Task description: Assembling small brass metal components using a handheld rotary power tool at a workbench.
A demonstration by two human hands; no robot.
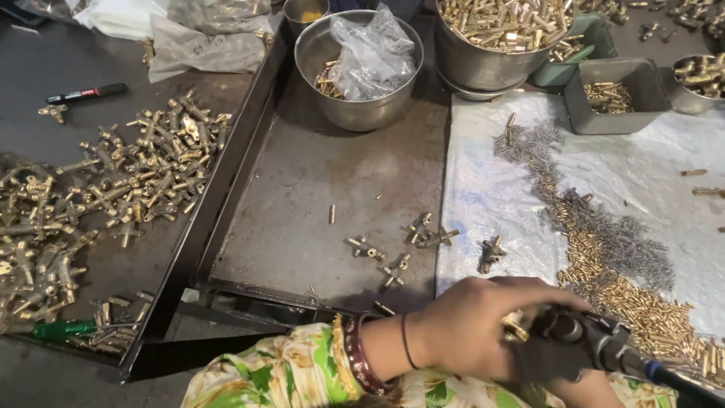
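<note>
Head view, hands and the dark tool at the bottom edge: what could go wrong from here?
The left hand covers the small brass fitting right at the power tool, so a slip could catch a finger. The right hand is hidden beneath the tool, so its grip cannot be checked. Loose brass pins lie heaped close to the tool on the white sheet and could be scattered by a stray movement.

Bare tray floor (317,189) lies open between steel bowl (359,72) and scattered brass fittings (396,249).

Even overhead light, sharp, mild glare.
</note>
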